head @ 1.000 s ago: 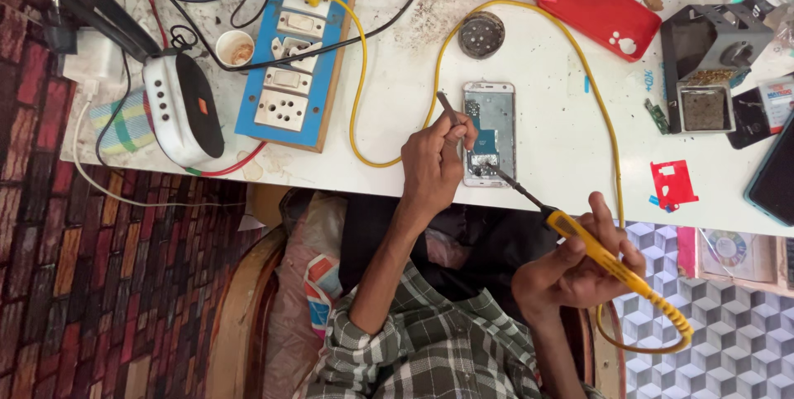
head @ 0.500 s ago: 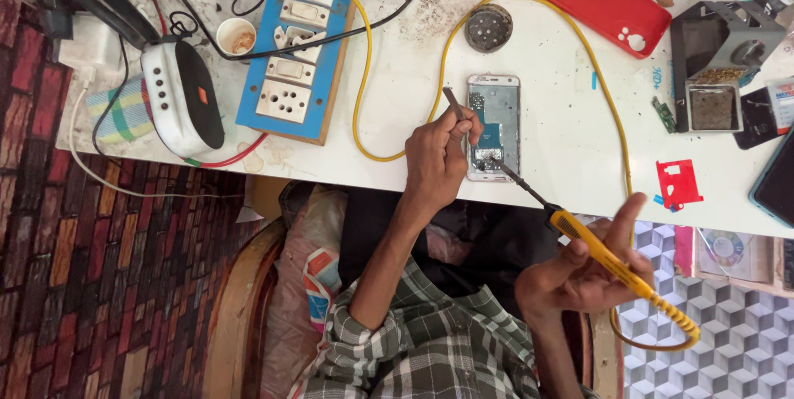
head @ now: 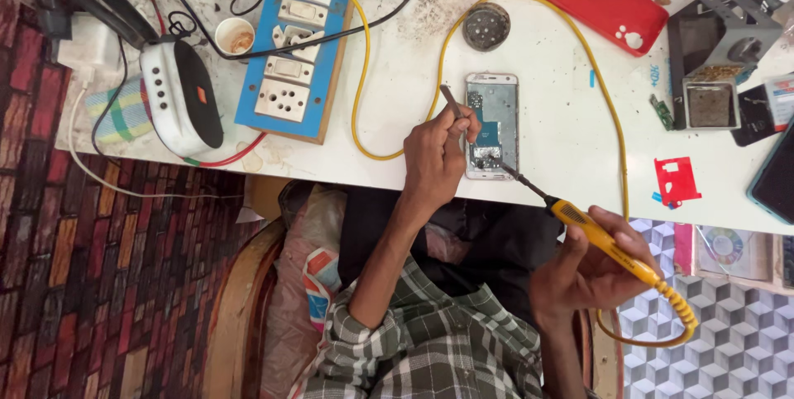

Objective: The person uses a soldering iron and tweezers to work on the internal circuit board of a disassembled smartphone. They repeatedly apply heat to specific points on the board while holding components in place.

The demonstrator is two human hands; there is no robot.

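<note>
A cluttered white workbench [head: 397, 130] beside a red brick-patterned floor holds one opened phone [head: 492, 122], one blue socket board [head: 298, 39] and one round tin [head: 486, 27]. The left hand [head: 438, 159], wrist bent, fingers pinched on tweezers [head: 451, 103], rests beside the phone. The right hand [head: 591, 267], off the table's edge, grips one yellow soldering iron [head: 608, 242], its tip on the phone's lower end.

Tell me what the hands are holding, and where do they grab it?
The right hand grips a yellow soldering iron by its handle. The left hand pinches a thin grey tool, probably tweezers, near its lower end, over the opened phone.
</note>
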